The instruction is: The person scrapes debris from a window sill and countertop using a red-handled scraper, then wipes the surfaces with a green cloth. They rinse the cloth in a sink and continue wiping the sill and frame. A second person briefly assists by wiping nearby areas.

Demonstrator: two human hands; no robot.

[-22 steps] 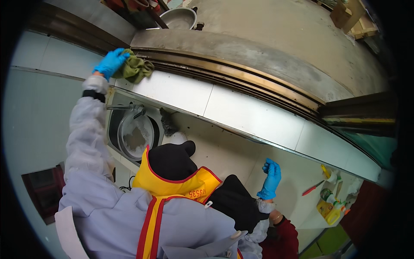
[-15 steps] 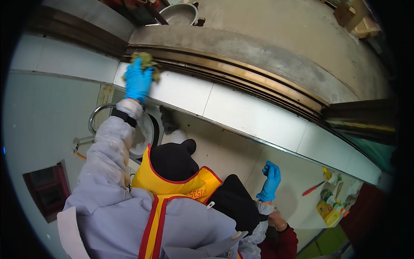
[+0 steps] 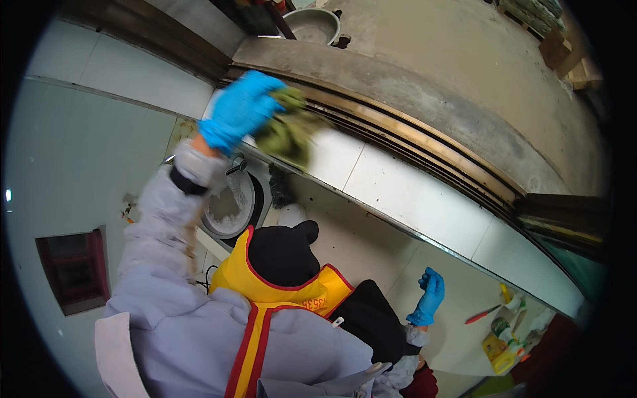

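Observation:
My left hand [image 3: 240, 109], in a blue glove, is raised and shut on a crumpled green cloth [image 3: 286, 129]. The cloth presses against the white tiled band [image 3: 411, 199] just under a bronze-coloured grooved frame [image 3: 424, 142]. The sleeve of my grey jacket runs up from the lower left. My right hand [image 3: 430, 296], also in a blue glove, hangs low on the right with fingers loosely bent. It holds nothing and touches nothing. A yellow vest with red trim [image 3: 302, 298] and a black hood [image 3: 282, 252] show in the middle.
A round metal drum with white residue [image 3: 229, 205] sits below my left arm. A metal bowl [image 3: 312, 23] stands on the concrete ledge at the top. Yellow bottles [image 3: 501, 345] and a red-handled tool [image 3: 481, 314] are at the lower right. A dark red framed opening [image 3: 73, 268] is at the left.
My left hand has slid the green cloth rightward along the tiled band under the frame. My right hand has stayed in about the same place.

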